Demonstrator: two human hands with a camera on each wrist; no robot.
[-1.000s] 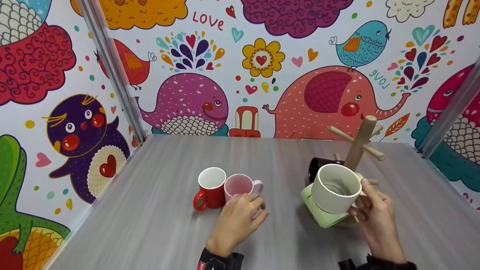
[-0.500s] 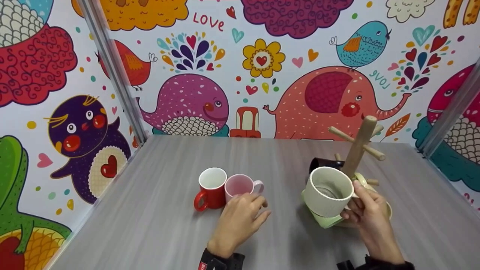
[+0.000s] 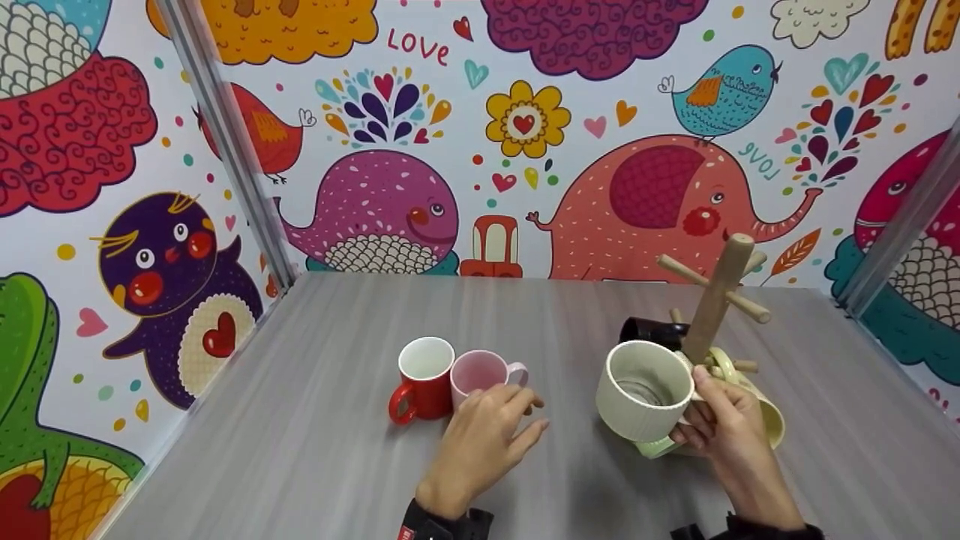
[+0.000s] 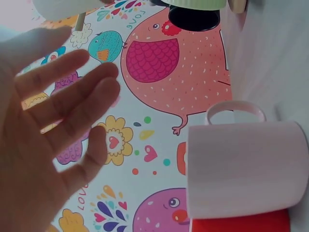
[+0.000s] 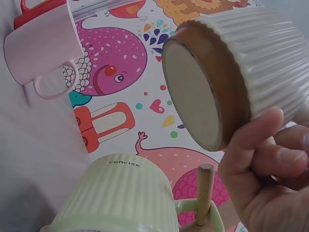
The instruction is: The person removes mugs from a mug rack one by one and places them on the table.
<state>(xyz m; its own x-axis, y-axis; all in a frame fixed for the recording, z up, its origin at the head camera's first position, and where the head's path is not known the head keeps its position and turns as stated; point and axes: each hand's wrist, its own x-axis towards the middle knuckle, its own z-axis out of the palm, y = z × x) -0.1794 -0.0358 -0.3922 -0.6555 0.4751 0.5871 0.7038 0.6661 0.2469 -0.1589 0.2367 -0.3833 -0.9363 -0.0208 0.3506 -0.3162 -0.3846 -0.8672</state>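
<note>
The cream ribbed mug (image 3: pixel 645 391) is held off the worktop (image 3: pixel 315 450), tilted with its mouth toward the near edge, just beside the wooden mug tree (image 3: pixel 712 311) near the right edge. The right hand (image 3: pixel 724 420) grips it at the handle side, fingers (image 5: pixel 270 159) curled against its wall; the right wrist view shows the mug's brown-rimmed unglazed base (image 5: pixel 193 94). Directly beneath the held mug, a pale green ribbed mug (image 5: pixel 116 195) hangs on the tree, mouth downward, with one wooden peg (image 5: pixel 204 191) standing just beside it. A black mug (image 3: pixel 651 331) sits on the far side of the tree, close to its post. The left hand (image 3: pixel 484 442) rests near the middle of the worktop toward the near edge, fingers (image 4: pixel 72 104) straight and spread, holding nothing; its fingertips lie just beside the pink mug (image 3: pixel 484 373). The pink mug stands upright with its handle pointing toward the right edge. A red mug (image 3: pixel 421 377) with a white interior stands touching the pink mug on the side nearer the left edge. Cartoon-animal wall panels (image 3: pixel 480 135) enclose the worktop at the far, left and right edges.
</note>
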